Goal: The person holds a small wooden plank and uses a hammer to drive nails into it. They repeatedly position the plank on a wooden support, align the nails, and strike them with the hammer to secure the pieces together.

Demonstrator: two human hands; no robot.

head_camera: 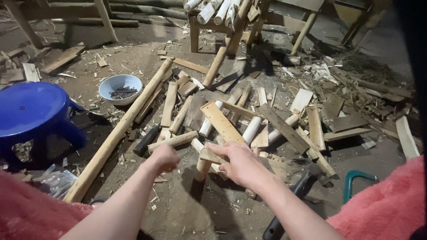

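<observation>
My left hand is closed in a fist on the near end of a short round wooden stick that lies over the pile. My right hand reaches into the heap with fingers spread on a small flat wood piece, beside a flat light board that slants up out of the pile. A short upright peg stands just below the flat piece. Both forearms come in from the bottom, between pink fleece-covered knees.
A long pole runs diagonally on the left. A white bowl of dark nails and a blue plastic stool stand at left. A dark-handled tool and a green-framed saw lie at right. A wooden frame stands behind.
</observation>
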